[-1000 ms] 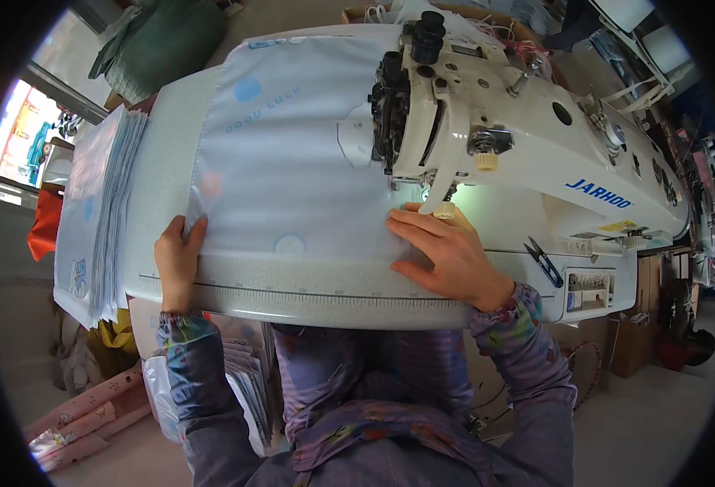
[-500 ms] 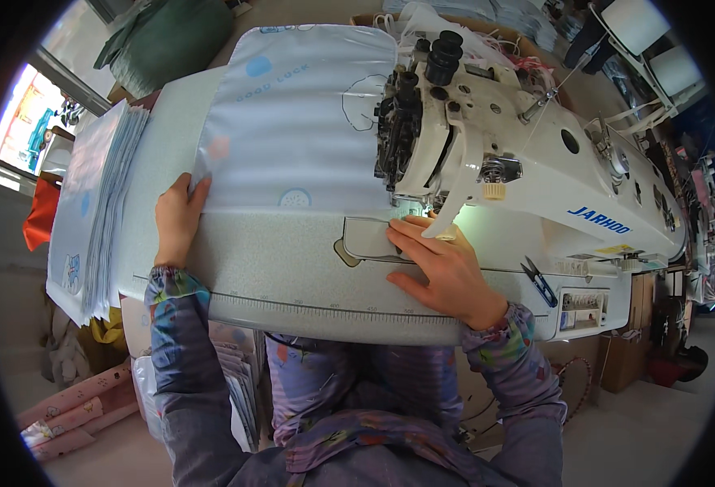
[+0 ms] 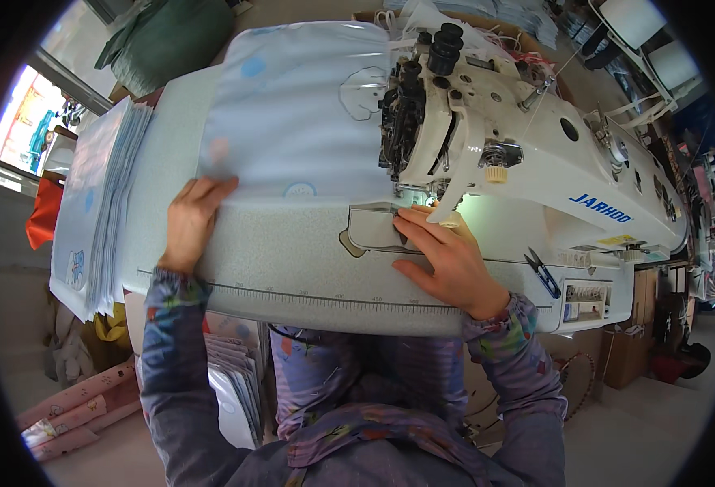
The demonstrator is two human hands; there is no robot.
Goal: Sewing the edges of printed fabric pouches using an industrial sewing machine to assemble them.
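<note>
A pale blue printed cloth (image 3: 300, 130) lies flat on the grey sewing table (image 3: 292, 268), running under the head of a white sewing machine (image 3: 528, 154). My left hand (image 3: 188, 221) rests flat on the cloth's near left corner, fingers apart. My right hand (image 3: 446, 256) lies open on the metal plate (image 3: 369, 231) just in front of the needle, its fingertips at the cloth's near edge under the lit presser foot.
A thick stack of the same blue cloth pieces (image 3: 94, 211) hangs off the table's left end. Small blue-handled snips (image 3: 542, 272) lie right of my right hand. Green fabric (image 3: 163, 36) sits at the far left. Rolled cloth (image 3: 73, 410) lies on the floor.
The cloth has travelled away from me through the machine, baring the table's near part and the metal plate. Both hands followed it forward.
</note>
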